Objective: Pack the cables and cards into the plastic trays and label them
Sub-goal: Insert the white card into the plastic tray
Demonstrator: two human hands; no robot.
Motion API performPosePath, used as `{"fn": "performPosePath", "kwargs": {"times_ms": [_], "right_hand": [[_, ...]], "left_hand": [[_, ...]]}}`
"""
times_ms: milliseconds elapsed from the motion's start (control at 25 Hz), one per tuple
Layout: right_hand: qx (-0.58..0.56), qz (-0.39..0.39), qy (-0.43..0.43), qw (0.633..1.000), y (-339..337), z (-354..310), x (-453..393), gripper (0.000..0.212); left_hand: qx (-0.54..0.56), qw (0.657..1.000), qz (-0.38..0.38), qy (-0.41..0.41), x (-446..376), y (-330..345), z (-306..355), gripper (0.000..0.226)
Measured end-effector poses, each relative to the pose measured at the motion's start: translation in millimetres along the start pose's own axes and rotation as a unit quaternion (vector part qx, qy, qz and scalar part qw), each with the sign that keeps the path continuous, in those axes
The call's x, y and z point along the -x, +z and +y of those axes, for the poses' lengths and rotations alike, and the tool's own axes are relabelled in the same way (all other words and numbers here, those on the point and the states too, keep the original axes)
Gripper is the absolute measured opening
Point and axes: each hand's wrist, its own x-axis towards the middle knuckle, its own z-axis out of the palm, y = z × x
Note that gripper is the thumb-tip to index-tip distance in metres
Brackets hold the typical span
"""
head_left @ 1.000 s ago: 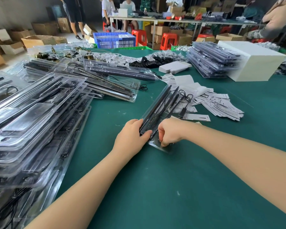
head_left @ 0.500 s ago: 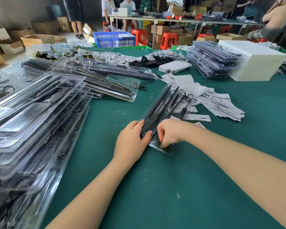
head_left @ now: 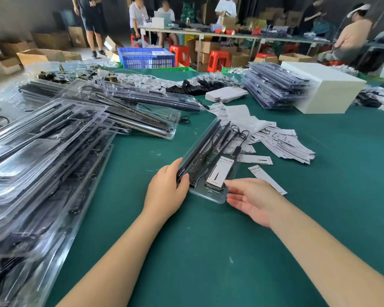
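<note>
Right now we are leaning over the green table (head_left: 208, 251) with one clear plastic tray (head_left: 208, 197) lying flat in front of us, its long axis running away and to the right. Our left hand (head_left: 167, 191) is gripping the tray's near left edge, thumb curled over the top and the fingers tucked at the side. Our right hand (head_left: 252, 199) is hovering just beside the tray's near right corner, fingers straight and spread, holding nothing; the fingertips are at the tray's edge, though we cannot tell whether they are touching it.

Inside the tray, long black bars (head_left: 200, 147) are lying side by side in moulded channels, with a thin black cable (head_left: 239, 135) looping at the far end. A white card (head_left: 220, 172) printed with a dark tapering shape and small lettering is sitting in the near right compartment. The tray's near end is a transparent flap with a small hanging slot.

Just right of the tray, a loose card (head_left: 267, 180) is lying on the table, and further back a heap of cards (head_left: 284, 145) is fanning out. A stack of filled trays (head_left: 42, 156) is piling up at our left, another stack (head_left: 275, 89) is standing beside a white box (head_left: 324, 89).
</note>
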Motion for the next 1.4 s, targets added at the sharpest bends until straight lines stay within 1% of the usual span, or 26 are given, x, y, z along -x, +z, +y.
{"fn": "performPosePath", "kwargs": {"times_ms": [40, 80, 160, 200, 280, 320, 360, 400, 440, 480, 520, 640, 720, 840, 960, 1080, 1240, 1360, 1400], "right_hand": [[0.001, 0.006, -0.012, 1.000, 6, 0, -1, 0.008], [0.023, 0.018, -0.041, 0.999, 12, 3, -3, 0.013], [0.047, 0.035, -0.097, 0.994, 28, 11, -5, 0.026], [0.032, 0.029, -0.116, 0.992, 35, 13, -5, 0.029], [-0.017, -0.016, -0.145, 0.989, 39, 12, -7, 0.030], [-0.024, -0.040, -0.159, 0.986, 38, 9, -10, 0.033], [-0.021, -0.061, -0.171, 0.983, 35, 5, -13, 0.038], [-0.017, -0.079, -0.183, 0.980, 32, 3, -17, 0.042], [-0.019, -0.092, -0.191, 0.977, 30, 3, -20, 0.044], [-0.029, -0.103, -0.194, 0.975, 30, 4, -23, 0.045], [-0.042, -0.117, -0.193, 0.973, 29, 6, -25, 0.046], [-0.058, -0.138, -0.172, 0.974, 32, 10, -27, 0.050], [-0.053, -0.125, -0.154, 0.979, 32, 11, -28, 0.048], [-0.030, -0.119, -0.120, 0.985, 29, 11, -29, 0.028], [-0.030, -0.102, -0.091, 0.990, 28, 12, -29, 0.018], [-0.039, -0.075, -0.083, 0.993, 29, 14, -28, 0.017], [-0.016, -0.029, -0.093, 0.995, 34, 14, -28, 0.021], [0.005, -0.005, -0.109, 0.994, 37, 14, -28, 0.025], [0.006, -0.005, -0.112, 0.994, 37, 15, -27, 0.026]], "left_hand": [[0.038, 0.999, -0.008, 0.002, 2, 0, 0, 0.049], [0.083, 0.997, -0.008, 0.001, 3, 0, 0, 0.049], [0.170, 0.985, 0.029, -0.005, 3, -2, -3, 0.052], [0.196, 0.979, 0.060, -0.004, 2, -3, -4, 0.055], [0.242, 0.964, 0.108, -0.011, 0, -6, -9, 0.061], [0.294, 0.950, 0.102, -0.033, -2, -7, -12, 0.064], [0.373, 0.922, 0.075, -0.066, -4, -8, -12, 0.062], [0.440, 0.892, 0.041, -0.090, -5, -7, -11, 0.054], [0.481, 0.871, 0.016, -0.102, -6, -6, -11, 0.041], [0.485, 0.868, 0.007, -0.109, -6, -5, -10, 0.031], [0.481, 0.869, 0.007, -0.113, -7, -4, -9, 0.027], [0.491, 0.865, 0.006, -0.109, -9, -3, -9, 0.028], [0.480, 0.871, 0.006, -0.104, -10, -3, -11, 0.022], [0.462, 0.882, -0.001, -0.097, -8, -2, -11, 0.020], [0.445, 0.891, 0.000, -0.089, -6, -4, -9, 0.020], [0.435, 0.897, 0.000, -0.082, -4, -4, -7, 0.019], [0.418, 0.905, 0.002, -0.081, -3, -4, -6, 0.020], [0.415, 0.906, 0.004, -0.086, -3, -5, -6, 0.028], [0.416, 0.905, 0.004, -0.084, -3, -5, -6, 0.028]]}}
